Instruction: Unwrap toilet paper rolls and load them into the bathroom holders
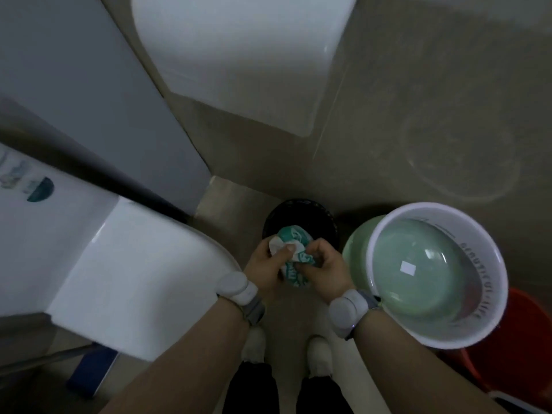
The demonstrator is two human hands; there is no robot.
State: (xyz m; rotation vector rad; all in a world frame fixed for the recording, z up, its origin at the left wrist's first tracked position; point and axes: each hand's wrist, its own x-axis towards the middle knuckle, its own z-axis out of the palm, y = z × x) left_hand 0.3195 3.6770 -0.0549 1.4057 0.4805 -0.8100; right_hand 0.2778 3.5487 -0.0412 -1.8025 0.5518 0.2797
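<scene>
A crumpled green-and-white paper wrapper (294, 240) is squeezed between both hands at the centre of the head view, just above a black waste bin (316, 218) on the floor. My left hand (268, 264) grips its left side with the thumb on top. My right hand (325, 267) pinches its right side. No bare toilet roll shows. A white dispenser (74, 249) with a green logo juts from the left wall, beside my left wrist.
A white basin (495, 282) holding water rests in a green basin (355, 246) at the right, over a red bucket (519, 339). A white fixture (239, 55) hangs on the far wall. A grey partition (89, 85) stands at the left. My shoes (319, 354) are below.
</scene>
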